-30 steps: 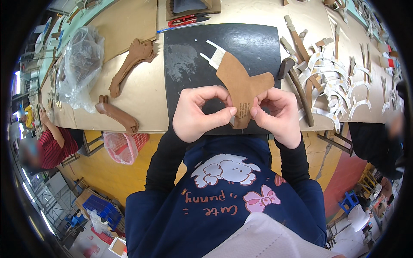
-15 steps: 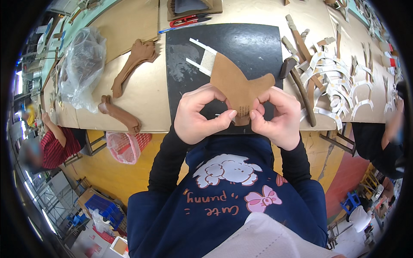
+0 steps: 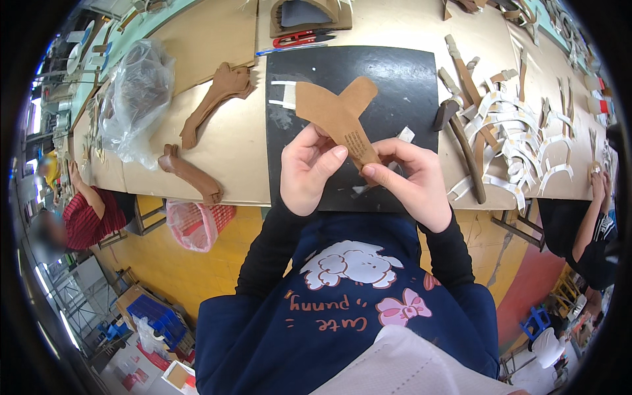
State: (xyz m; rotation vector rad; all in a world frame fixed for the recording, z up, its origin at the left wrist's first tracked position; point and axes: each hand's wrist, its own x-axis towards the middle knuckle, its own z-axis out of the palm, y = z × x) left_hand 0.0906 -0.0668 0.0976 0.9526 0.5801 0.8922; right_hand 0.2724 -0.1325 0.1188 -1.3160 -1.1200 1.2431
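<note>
A flat brown leather piece (image 3: 332, 110), roughly Y-shaped with small dark print near its lower end, is raised over the black mat (image 3: 408, 72). White strips (image 3: 284, 94) jut from its upper left end. My right hand (image 3: 416, 181) pinches the lower end between thumb and fingers. At the piece's left edge, my left hand (image 3: 304, 171) grips it, thumb in front and fingertips partly hidden behind. A small white scrap (image 3: 405, 135) shows just beyond my right fingers.
Folded brown leather pieces (image 3: 214, 99) and a clear plastic bag (image 3: 137, 99) lie left. Red-handled snips (image 3: 303, 39) and a pen (image 3: 289, 50) rest beyond the mat. Right are a hammer (image 3: 457, 138) and several white-edged strips (image 3: 513, 131). A pink-lined basket (image 3: 197, 224) stands below the table.
The leather piece has turned counterclockwise, its white-stripped end swinging left and lower. My right hand keeps the lower end, while my left hand has shifted up along the left edge.
</note>
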